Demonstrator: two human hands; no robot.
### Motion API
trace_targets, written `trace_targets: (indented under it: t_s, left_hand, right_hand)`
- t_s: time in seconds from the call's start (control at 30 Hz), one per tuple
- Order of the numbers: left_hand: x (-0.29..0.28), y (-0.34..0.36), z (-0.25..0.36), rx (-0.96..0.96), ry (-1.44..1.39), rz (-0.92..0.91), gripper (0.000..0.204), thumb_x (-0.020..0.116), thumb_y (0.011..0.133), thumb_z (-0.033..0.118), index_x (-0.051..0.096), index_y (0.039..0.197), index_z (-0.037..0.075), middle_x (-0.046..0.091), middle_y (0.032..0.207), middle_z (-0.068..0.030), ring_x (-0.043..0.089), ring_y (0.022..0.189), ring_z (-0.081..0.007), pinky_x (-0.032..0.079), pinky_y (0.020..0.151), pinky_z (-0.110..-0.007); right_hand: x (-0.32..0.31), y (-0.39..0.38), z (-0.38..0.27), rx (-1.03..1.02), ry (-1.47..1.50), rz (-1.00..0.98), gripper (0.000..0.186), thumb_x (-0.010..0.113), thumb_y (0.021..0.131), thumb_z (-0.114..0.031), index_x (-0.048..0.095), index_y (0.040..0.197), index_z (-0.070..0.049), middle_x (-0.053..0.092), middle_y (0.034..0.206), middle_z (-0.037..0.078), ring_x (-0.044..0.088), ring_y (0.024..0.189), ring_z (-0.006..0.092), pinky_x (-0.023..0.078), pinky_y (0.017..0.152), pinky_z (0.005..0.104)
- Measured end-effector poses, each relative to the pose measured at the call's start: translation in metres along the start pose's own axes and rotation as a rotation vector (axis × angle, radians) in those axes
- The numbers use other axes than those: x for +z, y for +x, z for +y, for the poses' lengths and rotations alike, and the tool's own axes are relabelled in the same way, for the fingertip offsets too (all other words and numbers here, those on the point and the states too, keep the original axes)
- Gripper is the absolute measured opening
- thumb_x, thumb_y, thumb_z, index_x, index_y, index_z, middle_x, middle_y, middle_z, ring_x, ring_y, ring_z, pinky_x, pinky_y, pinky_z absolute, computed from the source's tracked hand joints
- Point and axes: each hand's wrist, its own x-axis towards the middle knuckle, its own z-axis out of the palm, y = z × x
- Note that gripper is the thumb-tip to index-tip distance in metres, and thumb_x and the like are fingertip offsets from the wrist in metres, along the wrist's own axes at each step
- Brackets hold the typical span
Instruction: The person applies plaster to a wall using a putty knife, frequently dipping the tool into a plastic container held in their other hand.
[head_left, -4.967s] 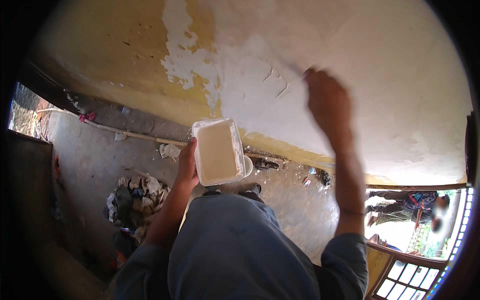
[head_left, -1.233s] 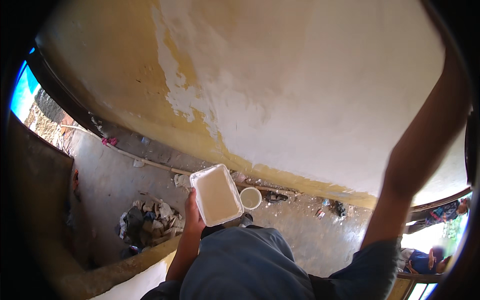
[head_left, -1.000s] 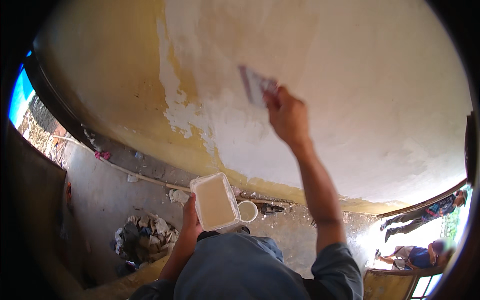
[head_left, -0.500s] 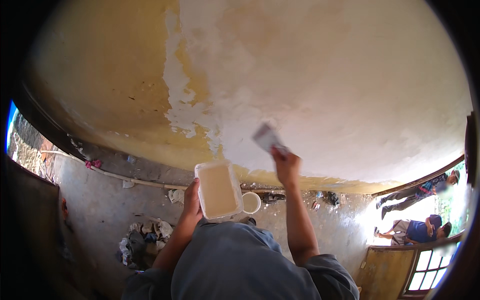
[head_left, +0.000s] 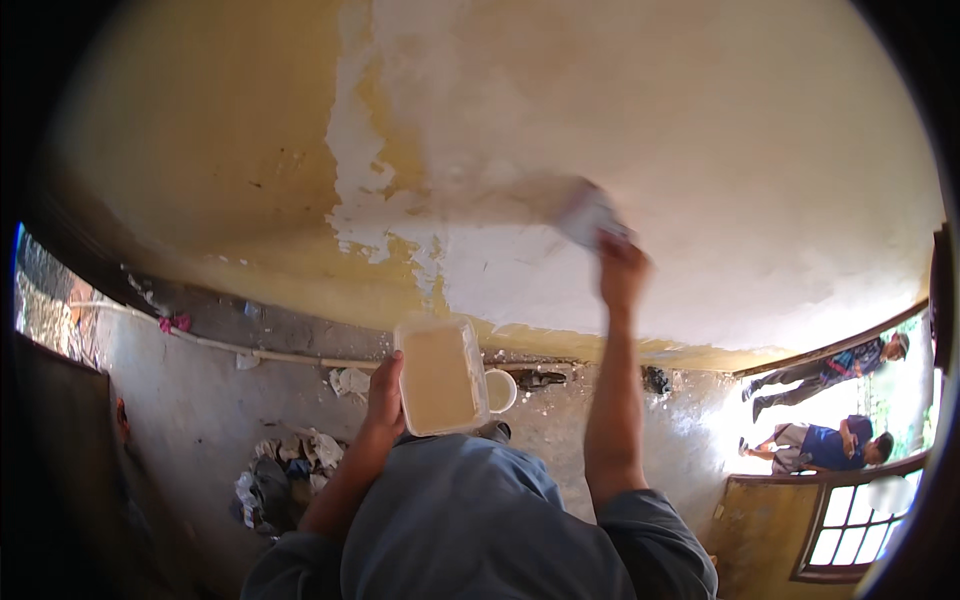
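My left hand (head_left: 384, 398) grips the left side of a rectangular clear plastic tub (head_left: 479, 372) holding beige, paint-like liquid. My right hand (head_left: 624, 272) is closed round the handle of a wide flat paintbrush (head_left: 588, 214), whose head is smeared by motion. The brush is at the wall (head_left: 700, 190), up and to the right of the tub; whether it touches cannot be made out. Pale coating covers the wall's right part, with a ragged edge against the older yellow paint (head_left: 240, 190) on the left.
Below the tub's right side stands a round white container (head_left: 514, 391) on the floor. A pale pipe (head_left: 290, 356) runs along the wall's foot. Crumpled cloths and rubbish (head_left: 285, 475) lie at lower left. Two people (head_left: 835, 445) are by the bright doorway at right, beside a window (head_left: 855, 530).
My right hand has swept the brush up and to the right along the wall. The tub stays in my left hand, nearly where it was. The view has shifted slightly.
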Motion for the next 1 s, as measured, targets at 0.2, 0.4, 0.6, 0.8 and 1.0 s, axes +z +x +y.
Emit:
trace_targets:
  t_s: [0.2,0.4,0.6,0.8,1.0]
  left_hand:
    - [0.008,0.003,-0.003,-0.020,0.023,0.041,0.045,0.054,0.103,0.038,0.058,0.127,0.000,0.067,0.113,-0.0114,0.069,0.099,-0.0195,0.059,0.083,-0.035]
    - [0.022,0.007,0.000,-0.045,-0.011,0.006,0.045,0.053,0.103,0.038,0.058,0.127,0.000,0.067,0.113,-0.0111,0.069,0.099,-0.0196,0.058,0.083,-0.034]
    - [0.011,0.021,-0.010,-0.060,-0.051,-0.058,0.044,0.052,0.103,0.037,0.058,0.127,0.000,0.067,0.114,-0.0115,0.068,0.102,-0.0194,0.057,0.087,-0.035]
    - [0.020,0.007,-0.005,0.008,0.050,0.049,0.045,0.053,0.103,0.037,0.057,0.128,0.000,0.066,0.116,-0.0120,0.067,0.105,-0.0193,0.056,0.090,-0.035]
    - [0.029,0.013,0.000,0.004,0.025,0.003,0.045,0.051,0.104,0.037,0.057,0.128,-0.001,0.067,0.116,-0.0117,0.067,0.105,-0.0190,0.056,0.090,-0.035]
  right_hand:
    - [-0.123,-0.042,0.126,0.457,-0.093,0.336,0.024,0.062,0.097,-0.020,0.073,0.095,0.001,0.069,0.072,0.008,0.061,0.057,0.0161,0.047,0.052,0.0342]
    - [-0.013,-0.028,0.027,-0.481,-0.230,-0.280,0.005,0.063,0.091,-0.007,0.061,0.095,-0.005,0.066,0.094,0.012,0.063,0.088,0.0346,0.054,0.073,0.0445]
    - [0.028,0.034,-0.056,-0.875,-0.505,-0.359,0.013,0.061,0.085,-0.008,0.066,0.097,-0.010,0.066,0.087,0.005,0.064,0.090,0.0255,0.059,0.067,0.0384]
    - [-0.063,0.116,-0.155,-0.858,-0.696,0.016,0.028,0.059,0.089,-0.003,0.072,0.112,-0.015,0.072,0.093,0.004,0.067,0.089,0.0236,0.057,0.072,0.0351]
    - [-0.142,0.067,-0.132,-0.455,-0.027,-0.203,0.014,0.073,0.088,-0.008,0.076,0.101,-0.009,0.077,0.094,0.004,0.071,0.087,0.0149,0.056,0.087,0.0345]
